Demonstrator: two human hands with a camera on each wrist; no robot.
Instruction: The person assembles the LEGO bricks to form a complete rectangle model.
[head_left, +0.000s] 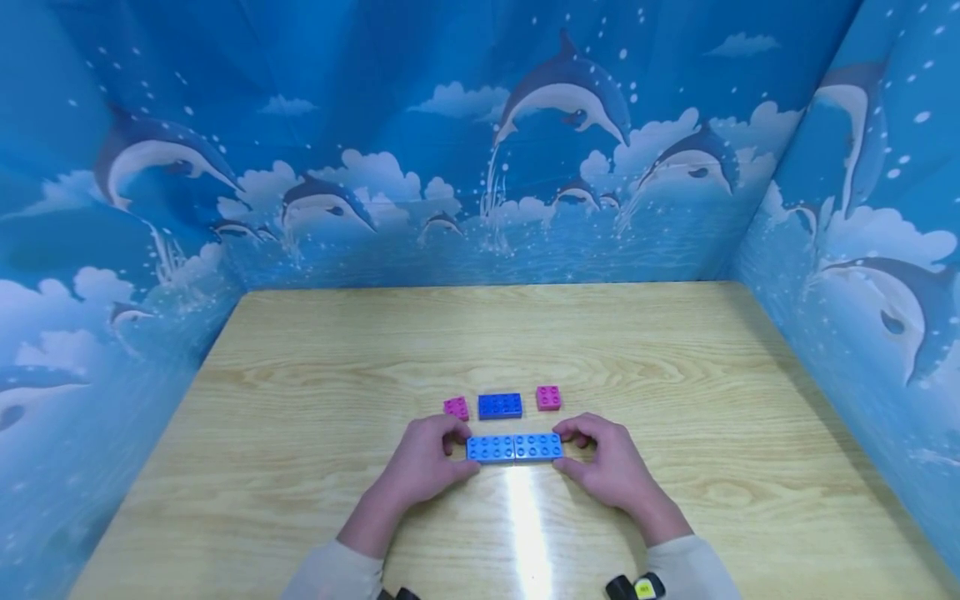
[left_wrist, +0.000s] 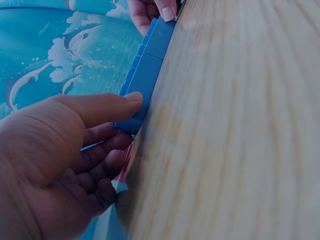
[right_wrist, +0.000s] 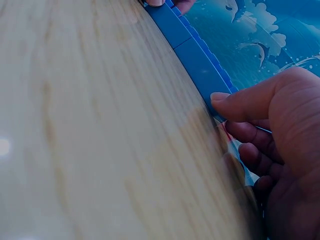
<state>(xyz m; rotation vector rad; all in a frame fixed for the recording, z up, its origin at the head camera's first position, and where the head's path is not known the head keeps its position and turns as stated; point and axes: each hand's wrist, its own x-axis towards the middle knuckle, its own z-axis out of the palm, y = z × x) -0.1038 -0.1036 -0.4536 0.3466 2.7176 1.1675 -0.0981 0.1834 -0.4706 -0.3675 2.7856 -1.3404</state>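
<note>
Two light blue toy building bricks lie end to end in a straight row on the table, studs up, a thin seam between them. At the outer end of the left light blue brick [head_left: 491, 449], my left hand [head_left: 429, 458] pinches it between thumb and index finger. My right hand [head_left: 611, 462] grips the far end of the right light blue brick [head_left: 538, 447] the same way. In the left wrist view the thumb lies on the smooth side of the brick [left_wrist: 155, 42] row. The right wrist view has the right thumb [right_wrist: 225, 99] on that same side.
Behind the row are a dark blue brick [head_left: 500, 406] and two small pink bricks, one on the left [head_left: 456, 407] and one on the right [head_left: 548, 397]. The wood-grain table [head_left: 315, 358] is bordered by a blue dolphin-print curtain [head_left: 420, 100] at the back and sides.
</note>
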